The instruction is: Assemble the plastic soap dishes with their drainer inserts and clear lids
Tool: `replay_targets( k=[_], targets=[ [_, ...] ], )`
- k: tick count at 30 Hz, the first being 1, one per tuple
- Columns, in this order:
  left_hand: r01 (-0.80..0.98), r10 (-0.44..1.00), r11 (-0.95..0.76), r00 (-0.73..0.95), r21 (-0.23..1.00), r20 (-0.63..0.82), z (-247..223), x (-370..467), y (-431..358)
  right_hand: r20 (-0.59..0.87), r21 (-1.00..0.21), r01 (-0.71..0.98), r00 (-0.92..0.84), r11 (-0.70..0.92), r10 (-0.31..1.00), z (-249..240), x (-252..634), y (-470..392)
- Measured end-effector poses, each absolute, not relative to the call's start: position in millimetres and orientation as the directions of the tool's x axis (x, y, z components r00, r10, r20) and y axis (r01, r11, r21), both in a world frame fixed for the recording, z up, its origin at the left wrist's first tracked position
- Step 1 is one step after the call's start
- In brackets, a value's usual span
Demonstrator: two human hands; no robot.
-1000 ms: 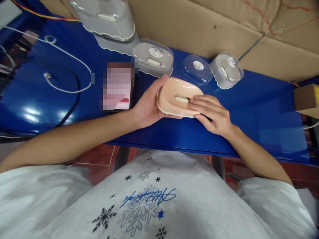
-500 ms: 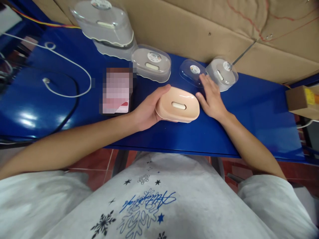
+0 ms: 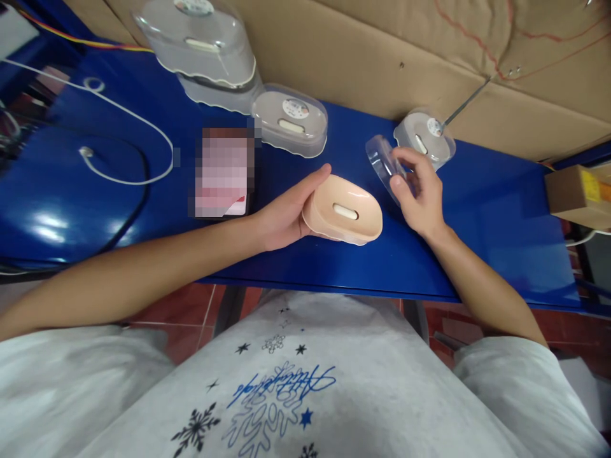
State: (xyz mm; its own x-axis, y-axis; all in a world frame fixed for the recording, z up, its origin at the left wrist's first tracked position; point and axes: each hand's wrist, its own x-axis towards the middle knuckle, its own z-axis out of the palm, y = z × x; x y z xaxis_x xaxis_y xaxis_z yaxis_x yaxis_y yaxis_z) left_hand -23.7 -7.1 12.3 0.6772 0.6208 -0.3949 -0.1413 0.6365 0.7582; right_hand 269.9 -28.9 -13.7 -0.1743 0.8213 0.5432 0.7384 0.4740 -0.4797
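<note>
My left hand (image 3: 289,216) is wrapped round the left end of a peach oval container (image 3: 329,202), which has a cream bar in the slot at its middle. Just right of it, my right hand (image 3: 420,194) pinches a clear oval lid (image 3: 382,159) between thumb and fingers. The lid is tilted on edge, off the blue table (image 3: 491,222), and does not touch the peach container. Behind my right hand stands a small clear container (image 3: 422,137) with a white label and a cream bar.
Clear oval containers (image 3: 289,121) stand at the back, with a stacked pair (image 3: 210,48) to their left. A blurred-out device (image 3: 222,175) lies left of centre. White cable (image 3: 143,117) curls at left. A thin metal rod (image 3: 468,102) leans against the cardboard; a cardboard box (image 3: 573,194) sits far right.
My right hand has closed on the clear lid, lifted it from the table and tipped it up toward me. The peach container has shifted slightly down and turned a little.
</note>
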Motion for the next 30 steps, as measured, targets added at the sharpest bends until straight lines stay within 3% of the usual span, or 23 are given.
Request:
replay_targets(
  k=[5,14,17,22,30],
  targets=[
    [-0.151,0.607,0.641,0.7,0.752,-0.377,12.0,-22.0,-10.2,0.521,-0.411,0.639,-0.421,0.651,0.742,2.7,241.4,-60.4],
    [-0.141,0.606,0.666,0.675,0.732,-0.422,15.8,-19.1,-12.9,0.503,-0.381,0.55,-0.552,0.743,0.665,-5.4,231.8,-66.9],
    [-0.153,0.617,0.65,0.678,0.745,-0.4,14.4,-20.2,-13.0,0.515,-0.362,0.528,-0.574,0.768,0.637,-7.2,232.1,-65.7],
    [-0.192,0.671,0.603,0.646,0.774,-0.363,13.8,-21.0,-15.3,0.431,-0.348,0.637,-0.542,0.687,0.721,-7.7,230.5,-67.0],
    [-0.221,0.668,0.633,0.64,0.742,-0.38,15.1,-21.0,-11.8,0.442,-0.32,0.693,-0.494,0.646,0.749,-10.8,253.0,-43.5]
  ],
)
